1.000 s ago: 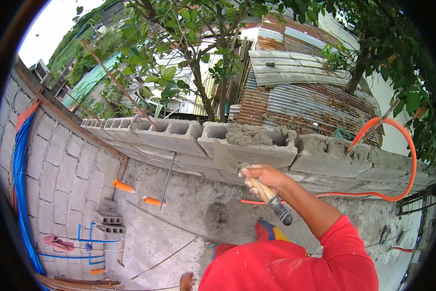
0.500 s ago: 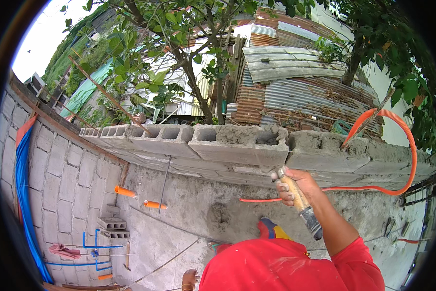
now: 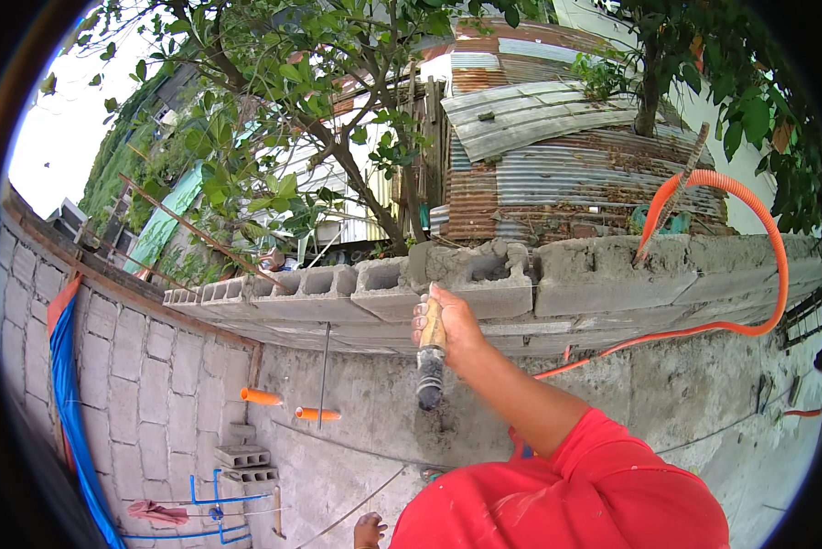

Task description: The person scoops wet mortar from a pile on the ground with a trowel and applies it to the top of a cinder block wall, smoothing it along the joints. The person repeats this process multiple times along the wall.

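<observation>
My right hand [image 3: 452,325] is closed round the wooden handle of a trowel [image 3: 432,334], whose dark butt end points back toward me. Its grey, mortar-coated blade [image 3: 418,265] lies at the top edge of a hollow concrete block [image 3: 475,300] on the low wall. Rough wet-looking mortar [image 3: 452,265] covers part of that block's top, and some of its cells gape beside the blade. Low down at the lower edge hangs my left hand [image 3: 370,529], small in view, with loosely bent fingers and nothing visible in it.
An orange corrugated conduit [image 3: 781,265] loops over the wall near a rebar [image 3: 685,188]. Orange pipe stubs [image 3: 263,396] and an upright rod [image 3: 324,375] stand to the left. Spare blocks [image 3: 243,456] and blue pipes [image 3: 217,500] lie lower left. Trees [image 3: 338,151] overhang the wall.
My right hand has carried the trowel left and up along the wall, bringing its blade to the block's top. My view has shifted slightly; the left hand still hangs low.
</observation>
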`<state>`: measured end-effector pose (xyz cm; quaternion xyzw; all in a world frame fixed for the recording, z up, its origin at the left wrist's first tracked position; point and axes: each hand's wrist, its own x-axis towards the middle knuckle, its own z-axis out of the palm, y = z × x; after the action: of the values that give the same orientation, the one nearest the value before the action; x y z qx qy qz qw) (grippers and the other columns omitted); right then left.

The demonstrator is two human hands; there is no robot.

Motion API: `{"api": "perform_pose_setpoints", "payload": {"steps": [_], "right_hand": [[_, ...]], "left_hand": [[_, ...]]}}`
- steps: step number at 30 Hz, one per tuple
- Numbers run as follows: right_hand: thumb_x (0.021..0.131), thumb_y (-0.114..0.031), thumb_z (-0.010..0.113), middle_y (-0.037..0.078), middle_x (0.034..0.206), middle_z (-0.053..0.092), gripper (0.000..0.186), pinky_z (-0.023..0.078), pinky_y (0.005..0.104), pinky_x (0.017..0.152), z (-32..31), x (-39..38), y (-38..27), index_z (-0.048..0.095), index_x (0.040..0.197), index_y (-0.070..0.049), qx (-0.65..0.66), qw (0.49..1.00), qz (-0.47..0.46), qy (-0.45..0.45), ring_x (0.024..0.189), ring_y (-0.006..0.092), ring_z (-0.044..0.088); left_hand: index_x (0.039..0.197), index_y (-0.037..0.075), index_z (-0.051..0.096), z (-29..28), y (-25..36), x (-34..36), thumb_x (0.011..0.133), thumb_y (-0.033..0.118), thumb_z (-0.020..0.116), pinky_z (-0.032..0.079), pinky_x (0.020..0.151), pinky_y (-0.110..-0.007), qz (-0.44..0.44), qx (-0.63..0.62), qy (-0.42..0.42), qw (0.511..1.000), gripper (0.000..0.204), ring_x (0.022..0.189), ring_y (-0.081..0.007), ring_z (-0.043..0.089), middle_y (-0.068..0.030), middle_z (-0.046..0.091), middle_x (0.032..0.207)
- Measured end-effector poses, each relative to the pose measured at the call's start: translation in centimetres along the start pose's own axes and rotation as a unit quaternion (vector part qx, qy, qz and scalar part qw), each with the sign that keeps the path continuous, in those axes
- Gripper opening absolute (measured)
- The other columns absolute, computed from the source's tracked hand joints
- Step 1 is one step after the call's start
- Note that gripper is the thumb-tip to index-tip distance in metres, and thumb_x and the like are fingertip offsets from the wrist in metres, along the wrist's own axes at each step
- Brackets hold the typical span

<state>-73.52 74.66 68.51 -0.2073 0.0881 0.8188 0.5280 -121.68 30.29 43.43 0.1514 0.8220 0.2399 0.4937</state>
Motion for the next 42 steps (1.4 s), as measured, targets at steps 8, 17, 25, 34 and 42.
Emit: {"api": "perform_pose_setpoints", "payload": {"steps": [8, 17, 25, 34, 42], "right_hand": [[0.104, -0.041, 0.061, 0.004, 0.077, 0.058, 0.028, 0.049, 0.0406, 0.052, -4.7, -8.1, -4.7, 0.056, 0.104, -0.014, 0.011, 0.997, -0.076, 0.004, 0.057, 0.0205, 0.057], [0.104, -0.049, 0.060, 0.004, 0.075, 0.059, 0.038, 0.048, 0.0391, 0.048, -3.9, -10.4, -8.7, 0.061, 0.109, -0.012, -0.056, 0.991, -0.114, 0.049, 0.053, 0.0188, 0.054], [0.107, -0.043, 0.056, 0.007, 0.079, 0.061, 0.039, 0.047, 0.0375, 0.044, -5.4, -11.3, -5.1, 0.059, 0.121, -0.007, -0.192, 0.981, -0.002, 0.007, 0.050, 0.0211, 0.057], [0.099, -0.040, 0.074, 0.016, 0.094, 0.067, 0.060, 0.054, 0.0374, 0.064, -22.7, -5.2, 9.6, 0.052, 0.138, 0.001, -0.612, 0.768, 0.178, 0.061, 0.077, 0.0220, 0.066], [0.086, -0.054, 0.079, 0.032, 0.123, 0.069, 0.081, 0.054, 0.0476, 0.099, -60.4, 10.5, 30.2, 0.061, 0.134, 0.009, -0.766, 0.585, 0.256, 0.067, 0.113, 0.0452, 0.068]], "left_hand": [[0.119, 0.004, 0.068, -0.7, -2.4, -2.0, 0.099, 0.026, 0.065, 0.056, 0.077, -0.038, -0.006, 0.131, -0.036, 0.991, 0.030, 0.094, -0.0273, 0.074, -0.0117, 0.073, 0.113], [0.124, 0.006, 0.066, -0.2, 0.4, -0.9, 0.099, 0.028, 0.064, 0.054, 0.063, -0.035, 0.115, 0.238, -0.064, 0.962, 0.033, 0.086, -0.0230, 0.075, -0.0076, 0.072, 0.110], [0.128, 0.002, 0.067, 4.1, 6.4, -2.1, 0.099, 0.025, 0.068, 0.051, 0.063, -0.032, 0.007, 0.108, -0.039, 0.993, 0.037, 0.086, -0.0214, 0.076, -0.0104, 0.074, 0.112], [0.132, -0.003, 0.065, 5.3, 6.4, 4.5, 0.102, 0.023, 0.068, 0.057, 0.092, -0.037, -0.002, 0.167, -0.175, 0.970, 0.039, 0.100, -0.0226, 0.072, -0.0134, 0.074, 0.116], [0.150, 0.008, 0.051, 7.8, -6.2, 16.7, 0.101, 0.045, 0.067, 0.048, 0.111, -0.052, -0.297, -0.221, -0.383, 0.846, 0.064, 0.130, -0.0330, 0.062, -0.0123, 0.059, 0.149]]}}
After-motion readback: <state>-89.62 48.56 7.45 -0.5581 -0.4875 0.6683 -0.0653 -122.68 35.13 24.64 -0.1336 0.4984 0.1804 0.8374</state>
